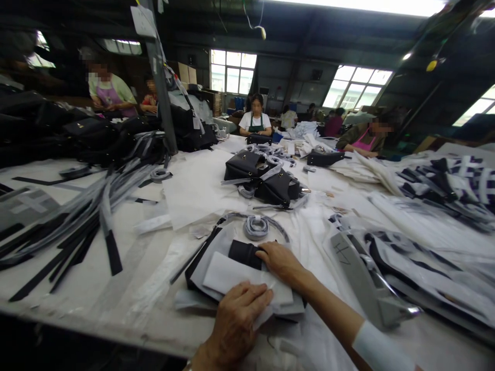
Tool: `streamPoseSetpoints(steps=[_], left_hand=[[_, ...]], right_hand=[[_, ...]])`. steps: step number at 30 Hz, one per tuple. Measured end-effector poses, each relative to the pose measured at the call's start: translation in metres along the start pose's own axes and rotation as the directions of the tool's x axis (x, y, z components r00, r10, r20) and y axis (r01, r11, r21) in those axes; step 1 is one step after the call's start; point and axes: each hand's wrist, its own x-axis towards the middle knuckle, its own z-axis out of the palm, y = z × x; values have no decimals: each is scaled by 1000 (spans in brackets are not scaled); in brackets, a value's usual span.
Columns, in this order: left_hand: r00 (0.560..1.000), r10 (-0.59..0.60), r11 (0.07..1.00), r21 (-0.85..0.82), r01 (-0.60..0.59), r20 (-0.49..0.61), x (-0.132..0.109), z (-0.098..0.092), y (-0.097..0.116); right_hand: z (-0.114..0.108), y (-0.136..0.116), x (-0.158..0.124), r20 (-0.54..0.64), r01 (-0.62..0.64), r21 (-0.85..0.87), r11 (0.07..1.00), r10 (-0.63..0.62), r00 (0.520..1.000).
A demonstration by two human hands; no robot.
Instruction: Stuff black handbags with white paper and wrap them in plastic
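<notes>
In front of me lies a black handbag (192,273), flat on the table and largely covered by white wrapping paper and a white padding sheet (228,275). My left hand (242,314) rests on the near part of the sheet, fingers stretched out and lying flat. A black folded leather-like piece (245,252) sits on the bag's far side, and my right hand (280,260) grips its right end; part of the grip is hidden. Just beyond the bag is a coiled strap (256,227) in grey wrapping, beside a wrapped handle that arcs around it.
Long straps (110,206) spread across the left. Black bags (257,172) and wrapped coils stand mid-table. At right, a grey marked panel (361,278) with a shiny edge adjoins wrapped pieces (433,273). A metal post (164,87) rises at left. Co-workers (255,121) sit around the table.
</notes>
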Motion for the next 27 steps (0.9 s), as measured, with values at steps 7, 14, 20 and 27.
streamPoseSetpoints(steps=[7, 14, 20, 27], left_hand=[[999, 28, 997, -72, -30, -27, 0, 0, -3], [998, 25, 993, -117, -32, -62, -3, -2, -1], [997, -2, 988, -151, -9, -71, -2, 0, 2], [998, -47, 988, -147, 41, -38, -4, 3, 3]], right_hand=[[-7, 27, -22, 7, 19, -81, 997, -18, 1000], [-8, 32, -33, -22, 121, 23, 992, -120, 992], [-43, 6, -74, -90, 225, 268, 937, -208, 974], [-8, -45, -142, -346, 351, 206, 913, -267, 899]])
